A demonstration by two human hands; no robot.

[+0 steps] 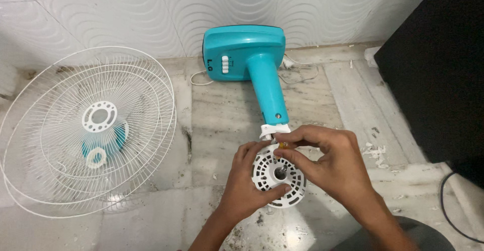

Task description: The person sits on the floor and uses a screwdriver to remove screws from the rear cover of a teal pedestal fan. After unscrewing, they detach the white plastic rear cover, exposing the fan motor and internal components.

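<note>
A teal fan stand [252,59] lies on the marble floor, its neck pointing toward me. At the neck's end sits a round white slotted motor housing [278,180]. My left hand [244,185] grips that housing from the left and below, thumb across its front. My right hand [330,163] is above it on the right, its fingertips pinched on a small yellowish part at the joint between neck and housing. What exactly the pinched part is cannot be made out.
Two white wire fan guards [85,130] lie stacked at the left, with a teal blade hub under them. A white cord [297,72] trails behind the stand by the tiled wall. A black cabinet [433,69] stands at right, with a dark cable [446,205] beside it.
</note>
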